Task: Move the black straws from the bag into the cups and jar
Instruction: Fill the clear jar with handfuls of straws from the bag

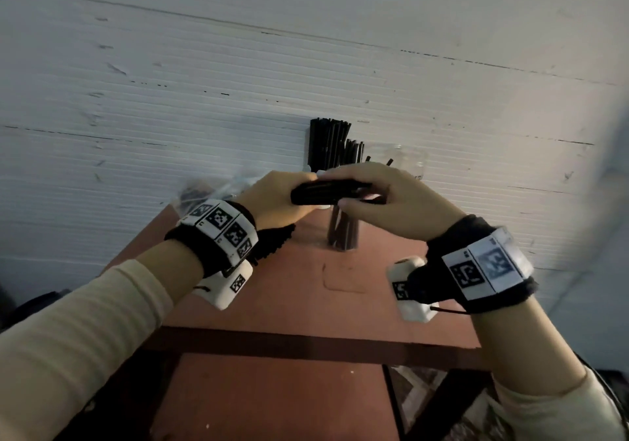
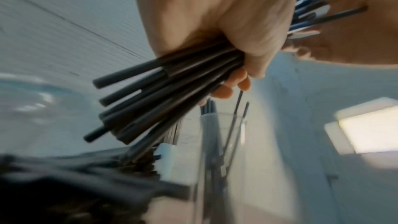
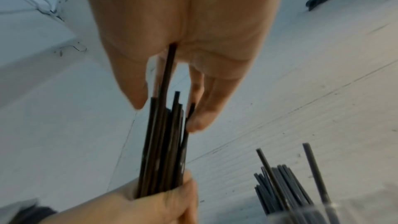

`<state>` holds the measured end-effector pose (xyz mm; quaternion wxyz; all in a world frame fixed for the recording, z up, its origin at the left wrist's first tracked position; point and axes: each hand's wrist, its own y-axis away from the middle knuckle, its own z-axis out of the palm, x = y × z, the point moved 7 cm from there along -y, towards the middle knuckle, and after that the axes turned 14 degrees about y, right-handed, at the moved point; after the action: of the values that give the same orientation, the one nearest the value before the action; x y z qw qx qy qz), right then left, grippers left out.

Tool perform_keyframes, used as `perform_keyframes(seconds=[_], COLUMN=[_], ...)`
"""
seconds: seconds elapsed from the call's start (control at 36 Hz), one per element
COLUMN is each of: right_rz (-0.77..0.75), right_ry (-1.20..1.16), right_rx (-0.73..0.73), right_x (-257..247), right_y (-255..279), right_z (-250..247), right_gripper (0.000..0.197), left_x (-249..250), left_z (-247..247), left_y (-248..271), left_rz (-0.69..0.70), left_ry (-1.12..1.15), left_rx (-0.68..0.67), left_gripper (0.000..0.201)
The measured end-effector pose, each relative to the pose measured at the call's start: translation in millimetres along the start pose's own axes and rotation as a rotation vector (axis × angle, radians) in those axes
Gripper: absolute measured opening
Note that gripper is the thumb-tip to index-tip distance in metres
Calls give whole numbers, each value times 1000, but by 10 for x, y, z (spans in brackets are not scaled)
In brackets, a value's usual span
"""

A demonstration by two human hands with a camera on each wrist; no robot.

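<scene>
While both hands hover over the red desk [image 1: 306,291], left hand [image 1: 275,202] has its fingers wrapped tight round a bundle of black straws [image 1: 326,193]; right hand [image 1: 384,199] pinches the bundle's other end between thumb and fingers. Just beyond: clear cup [image 1: 343,233] with straws. Far left, bag [image 1: 207,190], blurred. Farther back, more upright straws [image 1: 330,144] against the wall.

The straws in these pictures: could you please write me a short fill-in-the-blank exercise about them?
1. The bundle of straws is gripped in the fist of the ____ hand.
2. The right hand touches the bundle with its ____.
3. The straws are ____ in colour.
4. The glass below the hands already holds ____.

Missing words: left; fingertips; black; straws
</scene>
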<state>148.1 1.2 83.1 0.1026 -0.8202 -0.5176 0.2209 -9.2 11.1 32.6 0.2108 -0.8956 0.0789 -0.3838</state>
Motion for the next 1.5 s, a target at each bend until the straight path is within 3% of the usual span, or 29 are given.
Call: perform_keyframes(seconds=[0.19,0.33,0.44,0.56,0.67,0.89,0.97,1.03,1.17,1.25,1.33,1.44,1.5], right_rz=[28,20,17,-40,-33,-26,11,36,23,6,-9,-24,-25], right_ry=[-110,-104,-17,112,173,164,193,228,121,165,194,181,206], right_rx=[531,718,653,490,349,493,360,264,350,371,356,403,366], right_x=[-134,-210,-173,-149,-44,28,114,177,145,123,131,120,119], right_y=[25,54,-1,-117,-159,-203,-267,-281,-234,-264,-296,-289,-294], right_z=[-586,-751,-645,-383,-143,-172,-9,131,147,163,192,178,217], right_gripper=[36,33,36,38,31,48,44,42,62,48,32,33,35], left_x=[311,362,333,270,161,165,146,63,-123,-87,-82,-189,-265], left_z=[69,234,404,618,750,685,691,725,773,753,731,755,799], left_y=[-102,-109,-63,-12,59,-17,-17,3,25,9,-16,-15,-7], left_rz=[-19,-47,-91,-174,-231,-253,-264,-283,-340,-332,-334,-371,-392], left_ry=[324,498,587,670,678,847,821,794,796,818,838,820,784], left_rx=[69,31,-40,-152,-196,-87,-93,-110,-99,-101,-97,-99,-131], left_gripper=[23,34,32,7,12,24,8,12,34,46,45,51,39])
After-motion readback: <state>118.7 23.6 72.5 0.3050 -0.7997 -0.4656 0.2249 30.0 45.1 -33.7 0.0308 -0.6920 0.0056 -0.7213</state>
